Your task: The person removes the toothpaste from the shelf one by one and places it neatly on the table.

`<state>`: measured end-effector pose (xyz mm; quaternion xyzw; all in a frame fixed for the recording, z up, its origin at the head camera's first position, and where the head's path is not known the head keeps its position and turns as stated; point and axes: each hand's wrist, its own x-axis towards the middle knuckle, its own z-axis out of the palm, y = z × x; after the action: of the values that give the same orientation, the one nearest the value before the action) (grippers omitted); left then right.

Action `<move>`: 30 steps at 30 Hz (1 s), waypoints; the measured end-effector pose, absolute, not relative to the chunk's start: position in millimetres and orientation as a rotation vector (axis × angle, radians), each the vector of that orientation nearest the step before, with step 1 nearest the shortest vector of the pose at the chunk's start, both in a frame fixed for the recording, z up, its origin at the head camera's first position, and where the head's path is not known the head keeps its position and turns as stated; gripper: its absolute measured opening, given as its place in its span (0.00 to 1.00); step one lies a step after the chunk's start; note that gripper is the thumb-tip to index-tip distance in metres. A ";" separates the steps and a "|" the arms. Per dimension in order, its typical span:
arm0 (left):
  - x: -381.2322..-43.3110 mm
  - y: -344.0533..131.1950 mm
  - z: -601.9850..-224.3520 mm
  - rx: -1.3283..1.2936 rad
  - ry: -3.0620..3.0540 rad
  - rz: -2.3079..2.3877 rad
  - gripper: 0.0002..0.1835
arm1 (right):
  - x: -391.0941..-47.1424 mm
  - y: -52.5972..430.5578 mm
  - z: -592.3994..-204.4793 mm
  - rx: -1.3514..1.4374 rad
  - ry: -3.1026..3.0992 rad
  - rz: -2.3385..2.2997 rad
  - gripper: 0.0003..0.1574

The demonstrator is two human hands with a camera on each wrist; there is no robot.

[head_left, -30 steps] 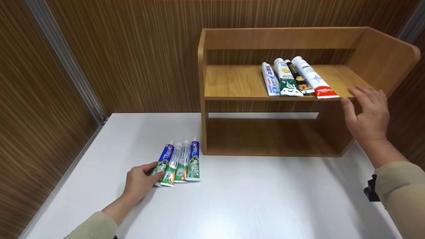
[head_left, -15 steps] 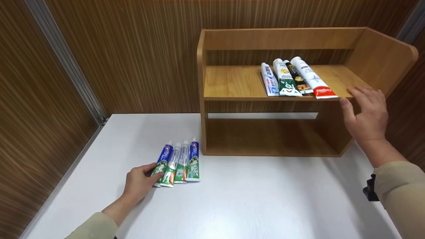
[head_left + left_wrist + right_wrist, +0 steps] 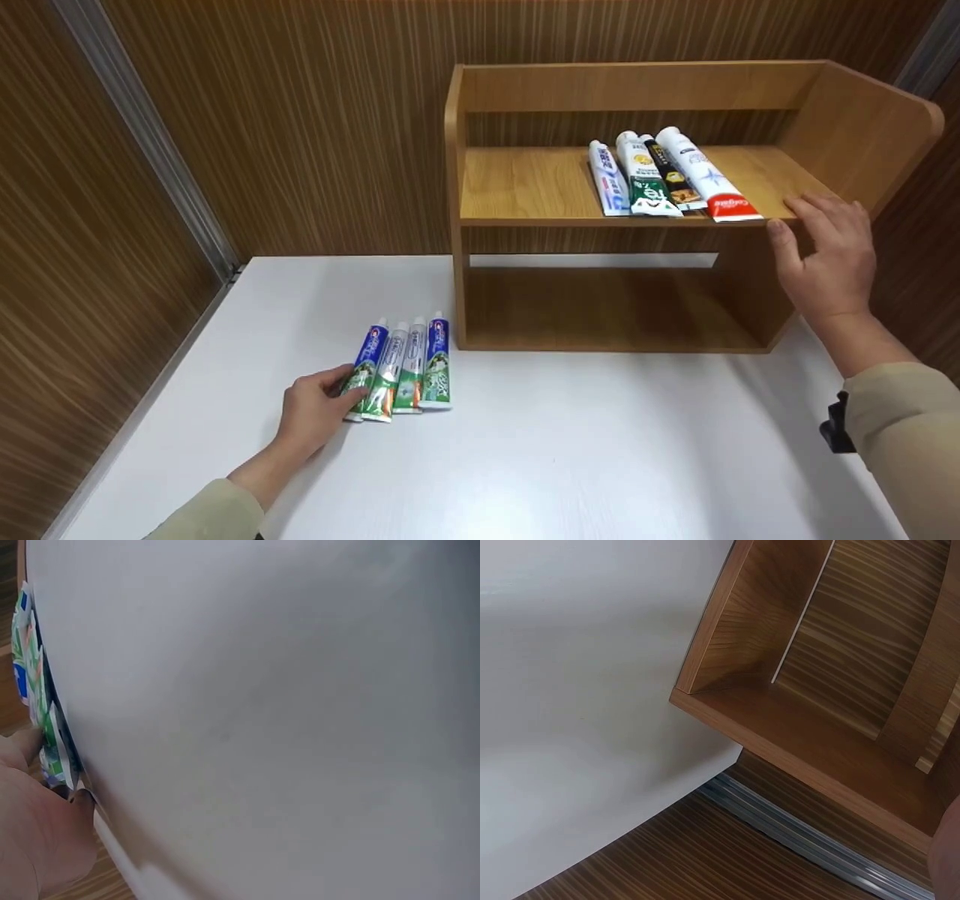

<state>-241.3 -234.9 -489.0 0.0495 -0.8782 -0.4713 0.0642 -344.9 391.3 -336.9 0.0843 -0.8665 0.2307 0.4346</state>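
Note:
At the left of the head view, my left hand (image 3: pixel 316 411) pinches the lower end of a blue-and-green toothpaste tube (image 3: pixel 369 352), thumb on top and fingers along its outer side. Beside it lie two silver-and-green tubes, the nearer one (image 3: pixel 388 371) and the farther one (image 3: pixel 412 371), then another blue-and-green tube (image 3: pixel 437 360). All have their caps pointing away from me. My right hand (image 3: pixel 834 259) rests on the right front edge of the wooden shelf (image 3: pixel 532 180), holding nothing, fingers on the board and thumb at its edge.
On the upper board lie a white-and-blue tube (image 3: pixel 609 178), a white-and-green tube (image 3: pixel 645 172), a black tube (image 3: pixel 675 176) and a white-and-red Colgate tube (image 3: pixel 709 176). The shelf stands on a white table (image 3: pixel 562 442) against wood-grain panels (image 3: pixel 337 150).
The cap end of the leftmost tube has shifted very slightly left, away from the silver tube beside it. My right hand stays in place on the shelf.

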 end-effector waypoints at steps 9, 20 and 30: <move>-240.2 -233.6 -476.9 0.156 -2.633 -1.454 0.30 | -344.0 392.2 -336.9 0.196 -2.173 0.589 0.27; -241.3 -223.9 -456.2 0.109 -2.540 -1.569 0.32 | -348.8 394.8 -339.7 0.263 -2.086 0.577 0.26; -238.2 -200.1 -423.7 0.043 -2.525 -1.577 0.32 | -346.2 392.7 -337.4 0.234 -2.128 0.577 0.27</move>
<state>-238.2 -200.1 -423.7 0.0143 -0.8452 -0.5278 0.0824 -346.2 392.7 -337.4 0.0946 -0.8592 0.2327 0.4457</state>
